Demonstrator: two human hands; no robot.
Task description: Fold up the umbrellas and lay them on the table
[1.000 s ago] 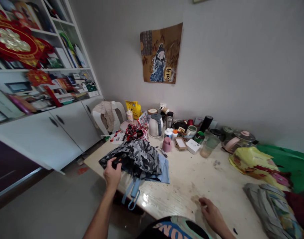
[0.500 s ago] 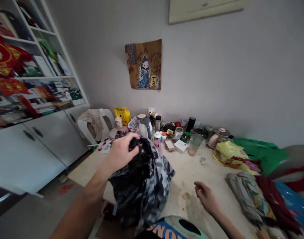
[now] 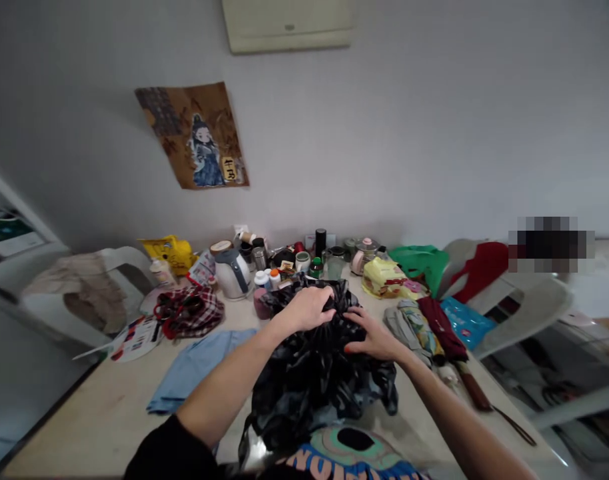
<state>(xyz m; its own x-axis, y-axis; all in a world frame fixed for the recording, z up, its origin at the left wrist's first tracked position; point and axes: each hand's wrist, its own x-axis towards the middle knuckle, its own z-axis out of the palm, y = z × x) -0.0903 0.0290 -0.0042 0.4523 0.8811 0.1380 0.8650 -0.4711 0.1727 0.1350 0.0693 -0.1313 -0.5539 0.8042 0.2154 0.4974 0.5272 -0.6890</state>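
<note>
Left hand [image 3: 312,310] grips the dark top of the camouflage umbrella [image 3: 324,380], bunched above the near side of the bench [image 3: 94,413]; the right hand [image 3: 372,337], fingers spread, lies against its folds. Swinging it sideways could knock the pink cup [image 3: 261,305] just behind, and a loosened grip might let the slack cloth flop outward. Left to right: a white chair [image 3: 134,263], light-blue fabric [image 3: 199,367], plaid cloth [image 3: 209,308], kettle [image 3: 229,275], yellow package [image 3: 382,277], maroon folded umbrella [image 3: 440,328]; behind, a grey wall [image 3: 409,133].
</note>
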